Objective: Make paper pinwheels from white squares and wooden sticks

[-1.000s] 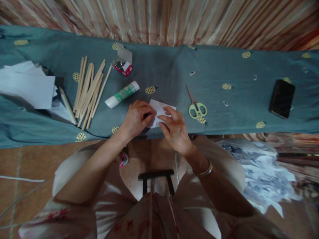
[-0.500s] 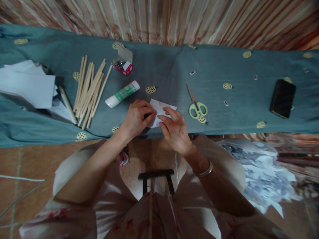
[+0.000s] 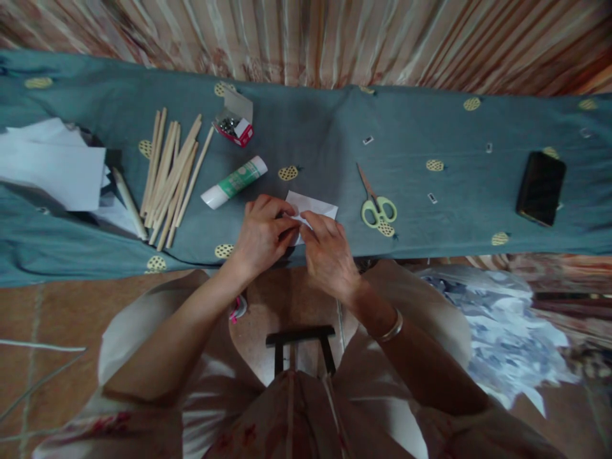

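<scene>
A small piece of white paper (image 3: pixel 318 204) lies near the front edge of the cloth-covered table. My left hand (image 3: pixel 262 233) is closed at its left side, thumb and fingers pinched on the paper. From the right, my right hand (image 3: pixel 329 252) reaches over it, its fingertips pressed together on the paper beside the left fingertips. The hands hide the paper's lower part and whatever small detail lies between the fingertips. A glue stick (image 3: pixel 234 182) with a green label rests just beyond my left hand. Scissors (image 3: pixel 375 203) with light green handles lie to the right of the paper.
Several thin wooden sticks (image 3: pixel 172 175) lie left of the glue stick. An opened small box of metal clips or pins (image 3: pixel 234 124) sits farther back. White paper sheets (image 3: pixel 52 166) are stacked at far left. A black phone (image 3: pixel 541 188) lies right. Paper scraps (image 3: pixel 507 331) cover the floor.
My right hand has moved slightly left, and its spread fingers have come together on the paper beside my left fingertips. My left hand stays nearly in place.
</scene>
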A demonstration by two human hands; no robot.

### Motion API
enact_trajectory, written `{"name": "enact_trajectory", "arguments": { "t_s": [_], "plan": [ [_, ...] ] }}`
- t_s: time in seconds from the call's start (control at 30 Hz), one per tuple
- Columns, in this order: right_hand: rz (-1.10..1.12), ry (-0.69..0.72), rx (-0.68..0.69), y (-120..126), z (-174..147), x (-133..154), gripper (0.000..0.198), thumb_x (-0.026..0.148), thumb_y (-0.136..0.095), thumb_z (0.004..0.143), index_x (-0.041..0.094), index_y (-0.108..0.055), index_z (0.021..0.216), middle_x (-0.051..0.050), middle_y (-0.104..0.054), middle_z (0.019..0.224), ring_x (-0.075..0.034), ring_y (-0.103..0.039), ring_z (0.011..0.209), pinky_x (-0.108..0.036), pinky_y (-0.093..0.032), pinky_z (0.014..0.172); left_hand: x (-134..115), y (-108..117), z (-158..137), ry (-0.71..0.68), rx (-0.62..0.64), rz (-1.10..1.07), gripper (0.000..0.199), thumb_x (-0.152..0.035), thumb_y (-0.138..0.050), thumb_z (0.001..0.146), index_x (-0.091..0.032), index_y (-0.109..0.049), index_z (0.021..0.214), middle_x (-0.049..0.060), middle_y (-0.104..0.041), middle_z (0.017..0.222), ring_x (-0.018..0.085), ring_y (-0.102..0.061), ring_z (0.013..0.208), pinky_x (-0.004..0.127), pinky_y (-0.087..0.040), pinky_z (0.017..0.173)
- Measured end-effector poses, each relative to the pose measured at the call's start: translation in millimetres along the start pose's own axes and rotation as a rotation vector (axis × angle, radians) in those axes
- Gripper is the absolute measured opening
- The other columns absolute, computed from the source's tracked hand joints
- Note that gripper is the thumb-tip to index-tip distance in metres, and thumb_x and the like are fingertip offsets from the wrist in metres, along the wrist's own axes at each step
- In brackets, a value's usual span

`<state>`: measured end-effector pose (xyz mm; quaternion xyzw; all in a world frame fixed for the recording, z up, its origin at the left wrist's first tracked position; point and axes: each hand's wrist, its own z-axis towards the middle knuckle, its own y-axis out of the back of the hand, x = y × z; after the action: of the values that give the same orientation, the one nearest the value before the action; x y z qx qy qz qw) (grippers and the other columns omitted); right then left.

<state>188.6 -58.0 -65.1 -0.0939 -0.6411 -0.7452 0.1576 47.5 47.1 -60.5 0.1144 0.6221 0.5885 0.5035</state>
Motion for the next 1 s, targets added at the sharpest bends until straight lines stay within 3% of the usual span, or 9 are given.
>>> {"name": "enact_trajectory", "arguments": {
  "t_s": [0.23, 0.43, 0.63, 0.87, 1.0],
  "plan": [
    [0.015, 0.038, 0.01, -3.5, 3.2, 2.3, 0.038, 0.005, -0.039, 0.091, 0.011, -0.06, 0.122, -0.016, -0.056, 0.138, -0.027, -0.048, 0.125, -0.043, -0.039, 0.104, -3.4, 1.2, -7.7, -0.04, -0.011, 0.091, 0.019, -0.026, -0.056, 0.091, -0.022, -0.075, 0.094, 0.008, -0.07, 0.106, 0.029, -0.056, 0.103, 0.046, -0.04, 0.082],
    [0.006, -0.026, -0.053, -5.1, 0.0, -3.1, 0.034, 0.01, -0.041, 0.093, 0.016, -0.063, 0.117, -0.014, -0.056, 0.139, -0.028, -0.048, 0.127, -0.045, -0.04, 0.102, -9.7, 1.1, -14.9, -0.056, -0.045, 0.045, 0.023, -0.031, -0.052, 0.094, -0.022, -0.073, 0.097, 0.008, -0.07, 0.109, 0.028, -0.056, 0.108, 0.047, -0.037, 0.09],
    [0.135, -0.1, -0.117, 1.3, -2.9, -11.4, 0.038, 0.012, -0.039, 0.091, 0.019, -0.063, 0.12, -0.014, -0.049, 0.143, -0.027, -0.047, 0.128, -0.048, -0.042, 0.103, -10.1, -0.9, -16.8, -0.071, -0.024, 0.064, 0.026, -0.038, -0.055, 0.093, -0.022, -0.071, 0.104, 0.008, -0.069, 0.111, 0.03, -0.054, 0.112, 0.049, -0.035, 0.093],
    [0.083, -0.256, -0.264, 10.6, 0.4, -37.5, 0.038, 0.025, -0.047, 0.092, 0.012, -0.058, 0.126, -0.018, -0.053, 0.137, -0.03, -0.048, 0.129, -0.047, -0.039, 0.111, -10.1, -2.6, -17.2, -0.105, -0.043, 0.087, 0.026, -0.037, -0.055, 0.092, -0.021, -0.069, 0.107, 0.009, -0.069, 0.112, 0.029, -0.054, 0.11, 0.049, -0.035, 0.093],
    [0.052, -0.303, -0.295, 10.6, -1.6, -44.2, 0.036, 0.037, -0.053, 0.09, 0.017, -0.063, 0.118, -0.016, -0.056, 0.134, -0.032, -0.051, 0.124, -0.053, -0.041, 0.106, -10.2, -3.8, -17.6, -0.139, -0.081, 0.106, 0.025, -0.037, -0.054, 0.093, -0.021, -0.069, 0.107, 0.008, -0.069, 0.111, 0.028, -0.055, 0.109, 0.047, -0.036, 0.092]
  ]
}}
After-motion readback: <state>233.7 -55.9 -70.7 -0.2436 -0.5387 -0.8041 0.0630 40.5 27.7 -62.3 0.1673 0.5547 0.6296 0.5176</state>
